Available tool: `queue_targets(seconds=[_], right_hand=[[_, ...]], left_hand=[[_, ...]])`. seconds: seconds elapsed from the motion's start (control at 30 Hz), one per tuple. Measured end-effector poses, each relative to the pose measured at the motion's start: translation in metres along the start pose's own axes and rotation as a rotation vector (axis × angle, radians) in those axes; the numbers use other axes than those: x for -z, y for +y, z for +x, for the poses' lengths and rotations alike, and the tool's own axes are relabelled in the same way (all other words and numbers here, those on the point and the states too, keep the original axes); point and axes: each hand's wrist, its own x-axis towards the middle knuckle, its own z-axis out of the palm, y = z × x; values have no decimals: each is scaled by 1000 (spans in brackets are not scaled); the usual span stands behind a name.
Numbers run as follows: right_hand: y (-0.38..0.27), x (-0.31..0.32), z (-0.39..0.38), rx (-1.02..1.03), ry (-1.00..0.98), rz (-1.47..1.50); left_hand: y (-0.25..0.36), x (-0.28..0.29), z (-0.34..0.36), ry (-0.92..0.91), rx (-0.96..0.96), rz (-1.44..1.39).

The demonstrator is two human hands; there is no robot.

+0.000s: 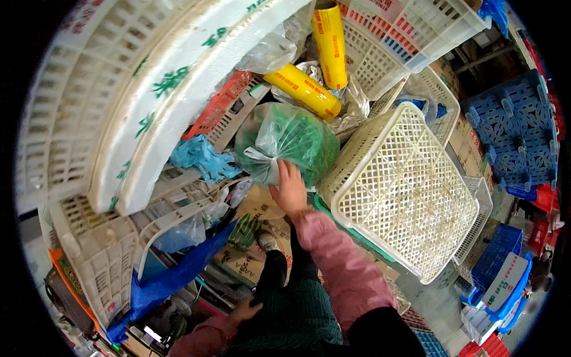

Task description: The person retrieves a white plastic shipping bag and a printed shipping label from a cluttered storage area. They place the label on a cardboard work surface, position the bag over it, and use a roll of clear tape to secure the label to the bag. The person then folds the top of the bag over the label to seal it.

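Note:
A clear plastic bag (297, 134) full of green contents, tied at a whitish knot, rests among crates ahead of me. My right hand (289, 185), in a pink sleeve, reaches to the bag's tied neck. White plastic shows between its thumb and fingers, which are closed on that neck. My left hand (245, 310) hangs low beside my dark green knitted garment. It looks slightly blurred, its fingers apart and nothing seen in them. Crumpled light-blue plastic (205, 159) lies left of the bag. Behind it are two yellow printed rolls, one lying (304, 92) and one upright (330, 47).
An upturned cream crate (410, 190) stands close on the right. White foam boxes (160, 89) and a large white crate (65, 113) rise at the left. Flattened cardboard (256, 220) lies by my foot. Blue sheeting (160, 291) hangs lower left; blue crates (514, 131) stand far right.

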Motion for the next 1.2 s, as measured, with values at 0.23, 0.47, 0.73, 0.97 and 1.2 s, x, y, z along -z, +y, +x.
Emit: queue_targets(seconds=[0.23, 0.47, 0.73, 0.97, 1.2], right_hand=[[66, -75, 82, -255, -490, -141], [7, -31, 20, -241, -411, 515], [-47, 32, -41, -82, -787, 816], [-18, 75, 21, -498, -508, 1184], [152, -92, 103, -877, 251, 478]], left_hand=[[229, 137, 53, 678, -699, -79], [314, 185, 7, 936, -940, 480], [208, 123, 41, 764, -869, -474], [248, 130, -56, 803, -867, 268], [90, 32, -72, 408, -743, 91]])
